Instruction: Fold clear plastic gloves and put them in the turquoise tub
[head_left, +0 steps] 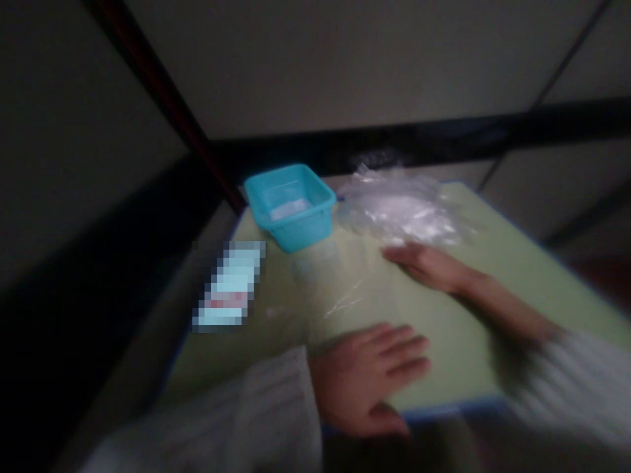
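Note:
A flat, see-through plastic bag (pixel 340 289) lies on the pale yellow-green table (pixel 458 341). My left hand (pixel 369 378) rests palm down below it near the front edge, fingers spread and nothing in them. Farther back, my right hand (pixel 426 263) is at the bag's far right corner. Its fingers are close together, pointing left, and look pinched on the bag's edge, though blur softens them. Just behind the right hand sits a crumpled heap of clear plastic bags (pixel 407 207).
A turquoise plastic basket (pixel 303 230) with something whitish inside stands at the back left. On the left edge lies a pixelated, bright phone-like rectangle (pixel 231 286). Pale wall panels (pixel 345 66) with a dark band rise behind the table.

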A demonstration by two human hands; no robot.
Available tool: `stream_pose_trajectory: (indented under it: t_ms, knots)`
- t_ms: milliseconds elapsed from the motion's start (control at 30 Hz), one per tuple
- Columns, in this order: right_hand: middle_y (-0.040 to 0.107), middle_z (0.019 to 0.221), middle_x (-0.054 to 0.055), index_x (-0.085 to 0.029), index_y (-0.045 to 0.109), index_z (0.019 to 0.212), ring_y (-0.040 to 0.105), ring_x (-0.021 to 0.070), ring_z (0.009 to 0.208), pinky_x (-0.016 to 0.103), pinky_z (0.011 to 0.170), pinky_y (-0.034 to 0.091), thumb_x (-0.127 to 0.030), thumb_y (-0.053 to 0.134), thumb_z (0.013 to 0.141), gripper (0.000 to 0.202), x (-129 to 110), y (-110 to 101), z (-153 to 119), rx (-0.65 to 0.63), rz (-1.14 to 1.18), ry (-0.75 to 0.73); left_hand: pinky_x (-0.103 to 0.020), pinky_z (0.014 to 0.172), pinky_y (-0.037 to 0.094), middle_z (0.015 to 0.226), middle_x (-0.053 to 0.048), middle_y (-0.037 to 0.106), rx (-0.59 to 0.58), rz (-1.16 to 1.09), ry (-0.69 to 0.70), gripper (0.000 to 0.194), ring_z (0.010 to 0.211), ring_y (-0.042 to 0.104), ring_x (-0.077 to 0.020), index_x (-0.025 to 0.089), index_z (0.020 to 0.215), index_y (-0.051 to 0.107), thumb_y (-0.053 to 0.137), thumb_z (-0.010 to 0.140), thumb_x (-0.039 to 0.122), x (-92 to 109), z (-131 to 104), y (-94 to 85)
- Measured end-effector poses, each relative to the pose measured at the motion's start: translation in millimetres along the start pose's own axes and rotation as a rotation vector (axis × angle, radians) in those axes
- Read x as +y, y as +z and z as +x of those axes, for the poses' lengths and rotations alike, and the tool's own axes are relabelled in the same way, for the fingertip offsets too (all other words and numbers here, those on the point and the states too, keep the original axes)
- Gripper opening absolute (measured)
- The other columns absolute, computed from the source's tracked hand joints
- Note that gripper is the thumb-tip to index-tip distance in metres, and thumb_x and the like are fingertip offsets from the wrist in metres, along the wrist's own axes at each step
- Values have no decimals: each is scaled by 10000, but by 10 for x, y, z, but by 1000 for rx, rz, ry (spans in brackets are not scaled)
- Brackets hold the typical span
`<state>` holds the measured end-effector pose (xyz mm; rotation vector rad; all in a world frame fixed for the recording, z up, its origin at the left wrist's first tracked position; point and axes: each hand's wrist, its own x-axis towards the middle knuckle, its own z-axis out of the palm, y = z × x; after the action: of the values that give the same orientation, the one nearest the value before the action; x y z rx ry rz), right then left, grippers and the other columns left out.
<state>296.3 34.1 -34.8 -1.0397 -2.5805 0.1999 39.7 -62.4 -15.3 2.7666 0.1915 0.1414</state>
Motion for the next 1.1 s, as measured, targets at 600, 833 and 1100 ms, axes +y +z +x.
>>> stream_pose_trajectory:
  t_ms: [600,833,1100]
  knots:
    - [602,1272,84,-146,561,1269,591,228,1134,379,959,500,-102,422,865,429,-193,-149,44,59,-35,16,-432,1157,163,1519,-140,246,71,14,-49,658,1417,178,-262,115,1419,307,331,915,538,-129,-14,23]
    - [448,1418,68,-174,409,1398,430,224,1295,428,1081,380,-225,360,933,471,-249,111,459,-44,119,-46,-440,1156,163,1525,-134,229,46,9,-41,644,1417,176,-266,119,1421,298,355,912,510,-116,0,20]
    - [258,1515,65,-206,185,1483,229,227,1391,463,1140,225,-340,338,965,557,128,285,480,-114,14,-119,-436,1152,180,1520,-121,253,54,29,-16,651,1412,193,-270,127,1414,310,413,888,497,-56,-3,13]
